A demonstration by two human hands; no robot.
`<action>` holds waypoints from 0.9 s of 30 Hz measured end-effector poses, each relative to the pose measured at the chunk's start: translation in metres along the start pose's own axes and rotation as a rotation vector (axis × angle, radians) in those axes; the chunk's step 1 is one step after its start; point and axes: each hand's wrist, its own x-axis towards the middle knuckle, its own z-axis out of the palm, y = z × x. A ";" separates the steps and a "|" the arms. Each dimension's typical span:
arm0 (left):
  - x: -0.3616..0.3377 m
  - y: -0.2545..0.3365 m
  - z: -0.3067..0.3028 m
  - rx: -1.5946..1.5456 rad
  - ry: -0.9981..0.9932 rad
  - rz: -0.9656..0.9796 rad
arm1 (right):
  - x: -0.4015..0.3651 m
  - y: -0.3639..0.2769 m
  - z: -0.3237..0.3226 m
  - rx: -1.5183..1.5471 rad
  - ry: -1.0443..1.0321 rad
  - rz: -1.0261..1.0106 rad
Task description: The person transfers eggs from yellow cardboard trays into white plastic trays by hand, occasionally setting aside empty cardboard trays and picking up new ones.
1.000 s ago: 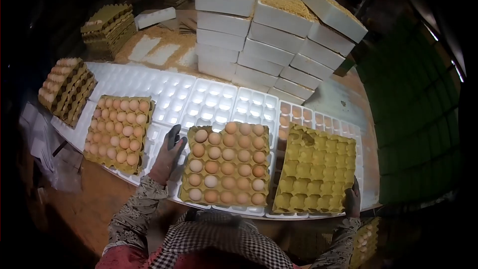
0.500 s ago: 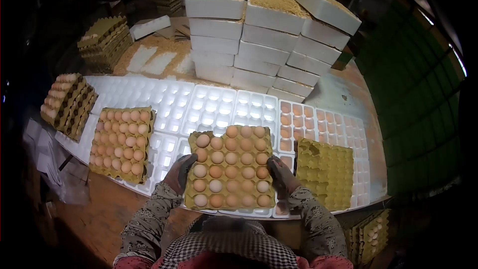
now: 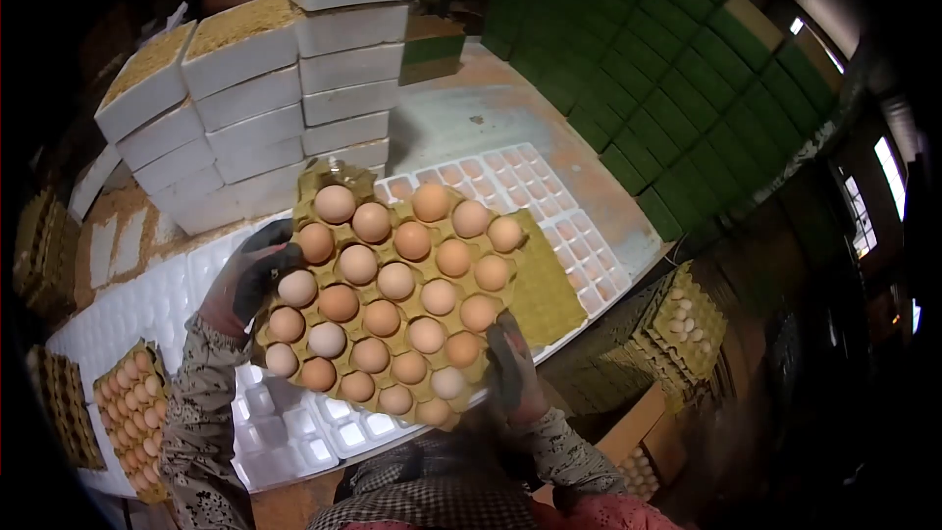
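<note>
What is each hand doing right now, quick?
Left hand: closed on the left edge of the egg tray.
Right hand: closed on the egg tray's near right edge.

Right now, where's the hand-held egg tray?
Head view, centre: egg tray held above the white foam trays, left hand and right hand gripping opposite edges.

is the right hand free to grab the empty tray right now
Probably not: the right hand grips the full egg tray together with the left hand, and that tray hangs over part of the empty tray.
</note>
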 end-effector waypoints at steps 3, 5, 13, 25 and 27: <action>0.086 0.009 0.055 0.216 -0.216 -0.135 | -0.026 -0.038 -0.045 -0.322 0.123 0.136; 0.146 -0.016 0.079 0.582 -0.423 0.144 | -0.045 -0.026 -0.073 -0.465 -0.157 0.337; 0.291 -0.163 0.118 0.842 -0.443 -0.290 | -0.068 0.061 -0.096 1.225 0.155 0.831; 0.026 -0.271 0.121 1.377 0.356 0.186 | 0.046 0.202 -0.171 0.232 0.112 0.423; 0.039 -0.259 0.147 1.299 0.362 0.140 | 0.067 0.195 -0.161 0.146 -0.049 0.679</action>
